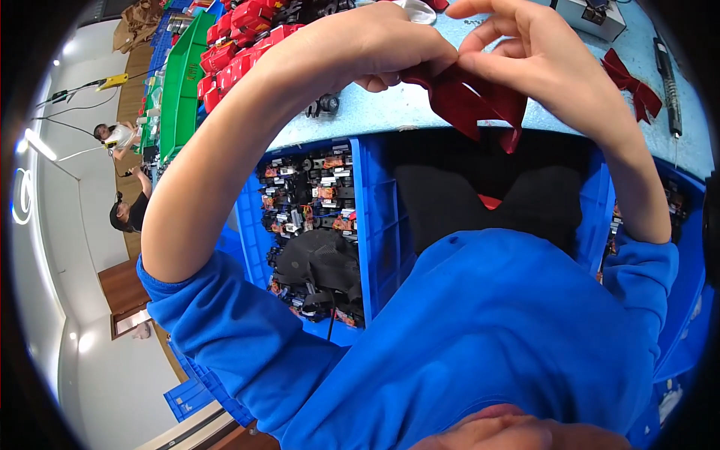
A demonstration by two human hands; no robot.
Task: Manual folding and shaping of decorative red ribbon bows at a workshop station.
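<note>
Over the near edge of the table I hold a dark red ribbon bow (pixel 480 101) between both hands. My left hand (pixel 390 43) is closed on its upper left part, the fingers bent inward and partly hidden. From the other side, my right hand (pixel 534 54) pinches the bow's top with thumb and forefinger, its other fingers loosely curled. The bow's tails hang down past the table edge. A second dark red bow (pixel 634 87) lies on the table to the right of my right hand.
Red toy vehicle bodies (pixel 238 45) are heaped at the left, beside a green bin (pixel 184 90). A black pen-shaped tool (pixel 666 86) lies at the right of the pale blue table (pixel 390 112). Blue crates (pixel 379 217) below hold toy chassis (pixel 330 180) and a black bag (pixel 319 262). Two people are farther left.
</note>
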